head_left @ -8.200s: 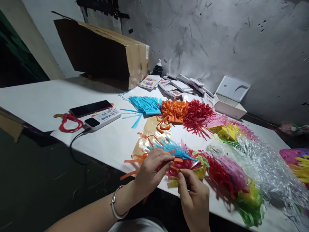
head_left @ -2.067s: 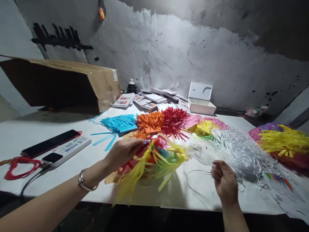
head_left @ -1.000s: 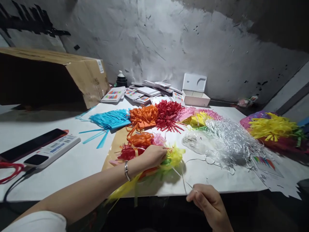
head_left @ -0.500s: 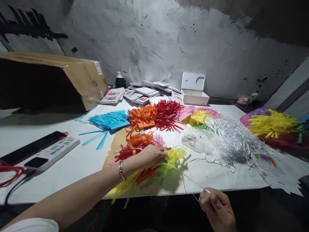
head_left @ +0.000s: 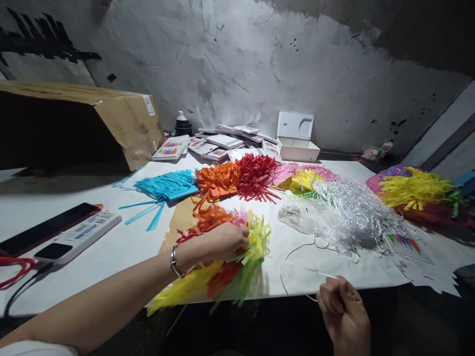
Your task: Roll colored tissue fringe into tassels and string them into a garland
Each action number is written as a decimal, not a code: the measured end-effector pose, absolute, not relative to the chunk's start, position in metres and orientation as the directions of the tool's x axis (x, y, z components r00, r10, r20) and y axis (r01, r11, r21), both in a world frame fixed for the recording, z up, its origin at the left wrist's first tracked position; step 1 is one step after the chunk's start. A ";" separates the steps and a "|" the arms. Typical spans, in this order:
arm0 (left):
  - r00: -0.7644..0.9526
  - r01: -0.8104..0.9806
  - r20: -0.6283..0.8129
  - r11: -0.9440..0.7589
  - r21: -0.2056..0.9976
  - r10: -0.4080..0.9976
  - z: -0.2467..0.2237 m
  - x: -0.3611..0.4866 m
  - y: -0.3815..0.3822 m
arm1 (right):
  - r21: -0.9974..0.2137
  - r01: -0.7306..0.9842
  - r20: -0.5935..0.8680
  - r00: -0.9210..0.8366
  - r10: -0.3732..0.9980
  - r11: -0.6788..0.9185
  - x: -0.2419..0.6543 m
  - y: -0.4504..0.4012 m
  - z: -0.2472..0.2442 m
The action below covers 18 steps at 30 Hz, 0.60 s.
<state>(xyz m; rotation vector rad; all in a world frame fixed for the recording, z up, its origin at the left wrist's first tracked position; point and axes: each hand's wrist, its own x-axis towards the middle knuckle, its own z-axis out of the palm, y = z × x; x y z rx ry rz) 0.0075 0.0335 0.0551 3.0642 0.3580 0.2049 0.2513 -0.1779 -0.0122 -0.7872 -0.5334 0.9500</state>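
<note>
My left hand (head_left: 228, 241), with a metal bracelet at the wrist, is closed on a yellow-green paper tassel (head_left: 258, 237). Around and beneath it lie more tassels: orange (head_left: 213, 217), red and yellow (head_left: 185, 291) ones, some hanging over the table's front edge. At the lower right, past that edge, my right hand (head_left: 343, 306) pinches a thin white string (head_left: 322, 273). The string's loose curve runs back over the white table to a tangle of silver strands (head_left: 356, 215).
Blue (head_left: 166, 185), orange and dark red (head_left: 258, 173) fringe bundles line the middle. Behind are flat boxes (head_left: 224, 141) and an open white box (head_left: 299, 148). A carton (head_left: 129, 123), phone (head_left: 52, 225) and power bank (head_left: 79, 237) stand left; yellow fringe (head_left: 415, 188) lies right.
My left hand has moved slightly left and down with the tassel, whose fringe now swings lower. My right hand has shifted right, and the string no longer visibly reaches the tassels.
</note>
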 end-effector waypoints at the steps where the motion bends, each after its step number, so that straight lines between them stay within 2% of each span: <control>1: 0.949 0.272 0.147 -0.961 0.060 0.278 0.058 0.007 0.036 | -0.787 -0.511 0.065 0.488 0.871 0.345 0.252 -0.178 -0.013; 6: 0.863 0.421 0.272 -0.904 0.078 0.426 0.071 0.000 0.047 | -0.788 -0.535 0.022 0.470 0.882 0.305 0.252 -0.173 -0.020; 8: 0.873 0.388 0.284 -0.917 0.090 0.397 0.071 -0.002 0.049 | -0.790 -0.545 -0.001 0.460 0.888 0.281 0.251 -0.171 -0.023; 11: 0.916 0.318 0.228 -0.944 0.090 0.330 0.067 -0.002 0.049 | -0.796 -0.537 0.015 0.444 0.896 0.279 0.250 -0.172 -0.023; 15: 0.915 0.329 0.206 -0.938 0.111 0.346 0.066 0.000 0.051 | -0.816 -0.491 0.064 0.448 0.892 0.305 0.249 -0.174 -0.017; 18: 0.908 0.333 0.220 -0.933 0.138 0.357 0.066 0.002 0.055 | -0.895 -0.391 0.011 0.463 0.886 0.215 0.255 -0.173 -0.016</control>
